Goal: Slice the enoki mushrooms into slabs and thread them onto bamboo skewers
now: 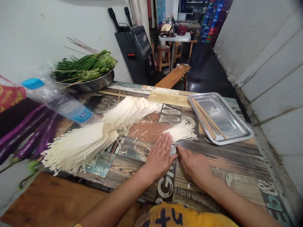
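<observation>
A small fanned bunch of enoki mushrooms [181, 131] lies on the wood-patterned table, its thin tips pointing right. My left hand [160, 154] rests flat over the bunch's base end, fingers stretched out and thumb apart. Close beside it, my right hand [193, 162] is closed in a pinch on a thin bamboo skewer [174, 144] at the bunch's near edge; most of that skewer is hidden. To the left lie two overlapping stacks of flattened enoki, a front stack [80, 145] and a back stack [129, 110], with skewer ends poking out.
A metal tray [239, 138] holding several bamboo skewers [208, 118] sits at the right. On the left are a water bottle [63, 102], purple eggplants [28, 130] and a steel bowl [94, 84] of skewered greens [82, 67]. Beyond the table stands a wooden bench [174, 76].
</observation>
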`<state>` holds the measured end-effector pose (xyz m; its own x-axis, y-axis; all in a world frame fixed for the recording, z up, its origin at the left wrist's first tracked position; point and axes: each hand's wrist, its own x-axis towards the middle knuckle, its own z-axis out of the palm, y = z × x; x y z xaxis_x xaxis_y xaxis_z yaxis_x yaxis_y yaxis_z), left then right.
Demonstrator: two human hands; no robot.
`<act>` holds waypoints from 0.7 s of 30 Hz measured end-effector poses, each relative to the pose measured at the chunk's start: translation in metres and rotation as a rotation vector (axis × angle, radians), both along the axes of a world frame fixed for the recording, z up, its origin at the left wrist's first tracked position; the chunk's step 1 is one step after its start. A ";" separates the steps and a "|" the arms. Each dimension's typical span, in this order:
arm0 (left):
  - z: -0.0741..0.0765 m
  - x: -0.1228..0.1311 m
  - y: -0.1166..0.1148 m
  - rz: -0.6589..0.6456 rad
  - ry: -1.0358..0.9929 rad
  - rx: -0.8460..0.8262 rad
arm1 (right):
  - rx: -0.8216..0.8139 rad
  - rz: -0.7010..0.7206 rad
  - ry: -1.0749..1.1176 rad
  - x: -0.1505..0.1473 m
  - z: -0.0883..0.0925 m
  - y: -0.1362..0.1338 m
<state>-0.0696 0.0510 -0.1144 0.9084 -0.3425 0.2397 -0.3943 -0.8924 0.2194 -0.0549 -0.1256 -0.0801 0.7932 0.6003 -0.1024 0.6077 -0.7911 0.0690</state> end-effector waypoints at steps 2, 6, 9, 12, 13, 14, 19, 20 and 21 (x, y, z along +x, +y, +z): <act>-0.001 0.000 0.000 0.002 0.003 -0.001 | -0.009 0.006 0.047 0.003 0.001 0.005; -0.003 0.001 -0.001 0.001 0.010 0.006 | -0.029 0.019 0.100 0.005 0.004 0.005; -0.003 0.000 -0.001 -0.008 -0.002 0.015 | -0.026 0.026 0.102 0.004 0.007 0.002; -0.002 0.000 -0.001 -0.017 -0.006 0.038 | -0.021 0.032 0.101 0.005 0.009 -0.001; -0.001 0.000 -0.001 -0.014 -0.003 0.049 | -0.019 0.036 0.095 0.005 0.009 -0.002; -0.001 0.000 -0.001 -0.009 0.002 0.061 | -0.017 0.043 0.085 0.004 0.008 -0.003; 0.001 0.000 -0.002 -0.005 0.001 0.095 | -0.022 0.079 0.033 -0.002 0.004 -0.006; 0.002 0.000 -0.003 -0.010 -0.004 0.094 | -0.020 0.075 0.026 -0.003 0.004 -0.006; 0.003 0.000 -0.002 -0.018 -0.009 0.090 | -0.016 0.070 0.023 -0.004 0.004 -0.006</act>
